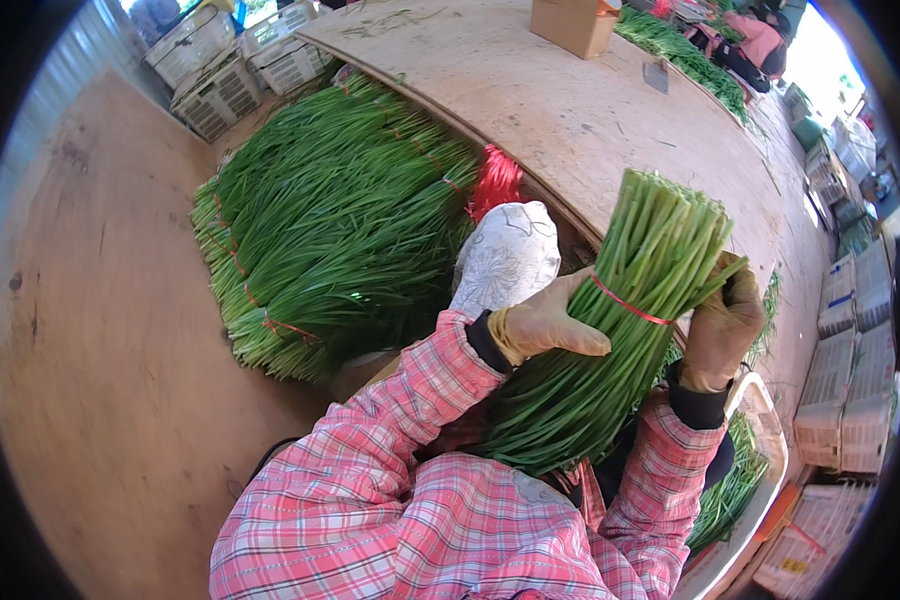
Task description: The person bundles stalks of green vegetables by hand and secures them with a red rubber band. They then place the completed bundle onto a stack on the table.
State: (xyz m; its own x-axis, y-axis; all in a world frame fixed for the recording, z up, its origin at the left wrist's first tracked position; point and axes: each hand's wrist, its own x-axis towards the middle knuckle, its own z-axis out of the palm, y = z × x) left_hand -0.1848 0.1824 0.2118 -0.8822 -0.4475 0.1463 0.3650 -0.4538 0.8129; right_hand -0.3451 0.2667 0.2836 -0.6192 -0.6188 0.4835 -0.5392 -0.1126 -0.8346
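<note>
A thick bundle of green chives (660, 225) leans upright before me, cut ends up and leaves hanging toward my lap. A red tie (630, 302) goes round it below the cut ends. My left hand (550, 322), in a tan glove, grips the bundle from the left, its thumb across the stems just under the tie. Gloved too, my right hand (728, 325) is closed against the right side of the stems, beside a few that stick out; its fingertips are partly hidden. Left of my hands lies a big pile of tied chive bundles (340, 210).
Red ties (496, 182) hang at the edge of the wooden table (470, 70). Near them is a white patterned cloth-covered shape (510, 258). A white basket (765, 400) with chives stands at my right. A cardboard box (573, 27) sits on the table; crates (855, 345) stack at far right.
</note>
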